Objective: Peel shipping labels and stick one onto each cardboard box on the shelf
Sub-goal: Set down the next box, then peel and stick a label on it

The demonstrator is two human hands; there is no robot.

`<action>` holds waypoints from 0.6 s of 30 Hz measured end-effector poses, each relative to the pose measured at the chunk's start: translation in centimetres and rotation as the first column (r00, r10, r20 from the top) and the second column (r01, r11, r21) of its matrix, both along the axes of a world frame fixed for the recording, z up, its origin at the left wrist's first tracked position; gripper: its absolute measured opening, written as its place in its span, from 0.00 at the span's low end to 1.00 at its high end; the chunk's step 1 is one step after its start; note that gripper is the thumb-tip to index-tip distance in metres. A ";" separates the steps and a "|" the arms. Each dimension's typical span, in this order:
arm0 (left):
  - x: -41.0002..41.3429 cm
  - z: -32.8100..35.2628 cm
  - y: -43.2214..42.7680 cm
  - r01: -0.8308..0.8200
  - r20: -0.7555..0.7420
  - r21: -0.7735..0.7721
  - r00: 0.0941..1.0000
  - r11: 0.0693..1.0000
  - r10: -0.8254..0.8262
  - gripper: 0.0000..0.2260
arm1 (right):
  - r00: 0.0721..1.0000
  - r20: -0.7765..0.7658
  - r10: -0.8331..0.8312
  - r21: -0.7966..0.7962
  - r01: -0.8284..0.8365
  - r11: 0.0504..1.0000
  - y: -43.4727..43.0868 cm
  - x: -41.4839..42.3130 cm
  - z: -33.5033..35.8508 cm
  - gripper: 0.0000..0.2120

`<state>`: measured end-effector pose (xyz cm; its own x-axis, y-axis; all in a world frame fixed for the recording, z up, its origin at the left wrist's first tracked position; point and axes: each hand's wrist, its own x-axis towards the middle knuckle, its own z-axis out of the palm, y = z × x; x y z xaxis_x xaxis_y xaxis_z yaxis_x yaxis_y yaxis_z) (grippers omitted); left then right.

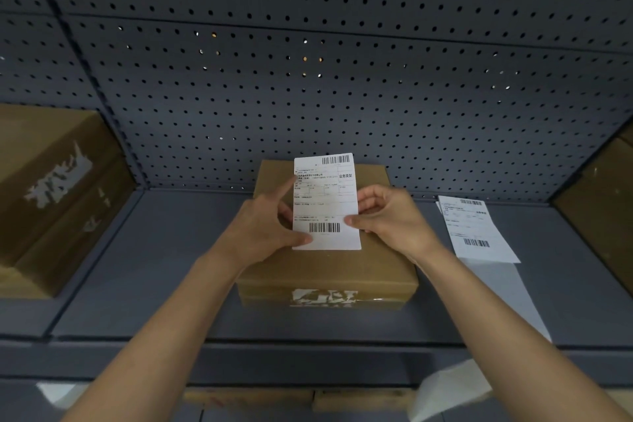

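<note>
A white shipping label [325,202] with two barcodes is held upright over a small cardboard box [322,267] in the middle of the grey shelf [154,267]. My left hand [263,229] pinches the label's left edge, thumb near the lower barcode and index finger stretched along the edge. My right hand [390,219] pinches the right edge between thumb and curled fingers. The box's front face bears torn remains of an old label [323,298].
A stack of further labels [472,229] lies on the shelf to the right, with a blank white sheet [507,298] below it. Bigger cardboard boxes stand at the left [51,199] and the far right [599,202]. A perforated grey back panel [308,79] closes the shelf.
</note>
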<state>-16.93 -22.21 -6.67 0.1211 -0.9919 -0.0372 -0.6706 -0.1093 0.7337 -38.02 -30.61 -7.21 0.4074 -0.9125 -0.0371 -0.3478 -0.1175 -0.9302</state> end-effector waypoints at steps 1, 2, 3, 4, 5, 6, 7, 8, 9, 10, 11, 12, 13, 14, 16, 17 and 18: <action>0.0 0.0 0.0 0.005 0.014 0.001 1.000 1.000 -0.005 0.47 | 1.000 -0.015 0.001 -0.013 -0.001 1.000 0.0 0.0 0.0 0.13; 0.0 0.0 0.0 0.007 0.025 0.003 1.000 1.000 -0.007 0.46 | 0.999 -0.033 0.001 -0.028 -0.002 1.000 0.1 0.0 0.0 0.13; -0.1 0.0 0.0 0.006 0.030 0.003 1.000 1.000 -0.006 0.46 | 0.998 -0.055 0.001 -0.045 -0.003 0.999 0.1 0.0 0.0 0.13; -0.1 0.0 0.0 0.004 0.033 0.003 0.999 1.000 -0.004 0.45 | 0.997 -0.079 -0.001 -0.064 -0.004 0.998 0.2 0.1 -0.1 0.13; 0.0 -0.1 0.0 0.004 0.037 -0.002 0.999 1.000 -0.004 0.45 | 0.995 -0.101 -0.002 -0.083 -0.006 0.997 0.3 0.1 -0.1 0.13; 0.0 -0.2 0.0 0.008 0.046 -0.012 0.999 1.000 -0.007 0.45 | 0.993 -0.120 -0.004 -0.103 -0.008 0.995 0.4 0.1 -0.1 0.12; 0.0 -0.3 0.0 0.013 0.063 -0.025 0.998 1.000 -0.011 0.45 | 0.990 -0.140 -0.007 -0.124 -0.011 0.992 0.5 0.1 -0.1 0.12; 0.1 -0.5 0.0 0.016 0.083 -0.038 0.996 0.999 -0.013 0.44 | 0.987 -0.161 -0.011 -0.146 -0.013 0.989 0.6 0.1 0.0 0.11; 0.1 -0.7 0.0 0.014 0.101 -0.048 0.995 0.999 -0.009 0.44 | 0.982 -0.190 -0.017 -0.169 -0.016 0.985 0.8 0.2 0.1 0.11; 0.2 -1.0 0.0 0.005 0.115 -0.054 0.993 0.999 0.001 0.43 | 0.974 -0.227 -0.020 -0.194 -0.025 0.981 1.0 0.2 0.2 0.11; 0.3 -1.2 0.0 -0.002 0.131 -0.061 0.991 0.998 0.010 0.43 | 0.963 -0.268 -0.021 -0.220 -0.040 0.975 1.1 0.2 0.3 0.11; 0.4 -1.5 0.0 -0.001 0.149 -0.070 0.989 0.998 0.011 0.42 | 0.950 -0.312 -0.023 -0.247 -0.058 0.967 1.3 0.1 0.4 0.12; 0.4 -1.6 0.1 0.003 0.169 -0.077 0.985 0.997 0.010 0.42 | 0.933 -0.359 -0.028 -0.274 -0.076 0.959 1.5 0.1 0.5 0.14; 0.5 -1.7 0.1 0.001 0.187 -0.082 0.982 0.997 0.014 0.42 | 0.912 -0.407 -0.038 -0.298 -0.093 0.950 1.6 0.0 0.5 0.16; 0.3 -1.8 0.3 -0.012 0.200 -0.075 0.979 0.997 0.027 0.41 | 0.877 -0.477 -0.062 -0.329 -0.112 0.938 1.7 -0.2 0.4 0.21; 0.1 -1.8 0.4 -0.020 0.201 -0.075 0.979 0.997 0.035 0.40 | 0.867 -0.494 -0.070 -0.337 -0.117 0.934 1.8 -0.3 0.3 0.23; 0.0 -1.9 0.5 -0.025 0.206 -0.082 0.978 0.996 0.042 0.39 | 0.860 -0.505 -0.074 -0.348 -0.124 0.929 1.9 -0.4 0.3 0.25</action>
<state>-16.89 -21.73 -8.57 0.1512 -0.9860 0.0698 -0.8059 -0.0821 0.5864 -38.44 -28.69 -6.95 0.4450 -0.8917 0.0825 -0.7449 -0.4197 -0.5186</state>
